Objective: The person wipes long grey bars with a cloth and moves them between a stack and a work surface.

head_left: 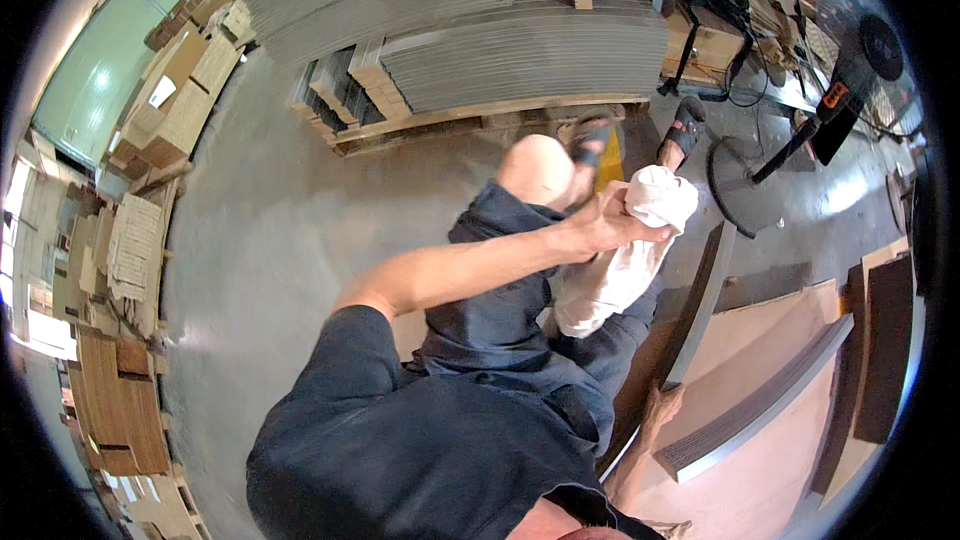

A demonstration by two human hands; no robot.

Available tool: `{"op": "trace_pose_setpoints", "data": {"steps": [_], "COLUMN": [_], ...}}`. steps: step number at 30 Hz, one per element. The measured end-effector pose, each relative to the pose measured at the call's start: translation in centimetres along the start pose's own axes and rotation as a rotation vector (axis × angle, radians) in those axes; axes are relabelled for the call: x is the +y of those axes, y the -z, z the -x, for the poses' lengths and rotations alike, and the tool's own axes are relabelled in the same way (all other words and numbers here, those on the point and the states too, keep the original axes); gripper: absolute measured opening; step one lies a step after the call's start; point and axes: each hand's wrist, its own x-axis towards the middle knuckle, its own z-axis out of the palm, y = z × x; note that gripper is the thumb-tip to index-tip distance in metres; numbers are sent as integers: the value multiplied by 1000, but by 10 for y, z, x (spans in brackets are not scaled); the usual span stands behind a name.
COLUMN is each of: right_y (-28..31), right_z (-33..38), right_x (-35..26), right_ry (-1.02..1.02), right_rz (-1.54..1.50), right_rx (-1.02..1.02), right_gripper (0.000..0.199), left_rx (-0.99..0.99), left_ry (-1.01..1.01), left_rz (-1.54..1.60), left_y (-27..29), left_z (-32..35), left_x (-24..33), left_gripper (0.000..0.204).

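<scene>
The right hand point(663, 406) rests low against a dark panel edge point(700, 300), its grip impossible to tell. Above the knee, the left hand point(605, 225) clenches a crumpled white cloth point(640, 240) that hangs in a fold. Beyond is bare concrete floor point(270, 230), then stacked grey boards point(520, 40) on a pallet.

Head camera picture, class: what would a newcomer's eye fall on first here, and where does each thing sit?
First, near the centre, the left hand grips a crumpled white cloth that hangs down over the person's lap. Next, the right hand, lower right, rests against a long grey strip lying on a tan board. Across the top, tall stacks of grey sheets sit on a wooden pallet.
</scene>
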Motion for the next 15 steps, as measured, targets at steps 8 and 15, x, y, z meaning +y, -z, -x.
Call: {"op": "trace_pose_setpoints", "data": {"steps": [8,15], "right_y": [56,113], "right_z": [25,-10], "right_x": [-21,-57], "right_ry": [26,134], "right_rz": [-128,-230], "right_rx": [-18,-71], "right_gripper": [61,50], "left_rx": [187,190], "left_ry": [91,71], "left_rz": [-53,-305], "left_y": [78,148], "left_z": [4,-3], "left_x": [7,-30], "left_gripper": [38,46]}}
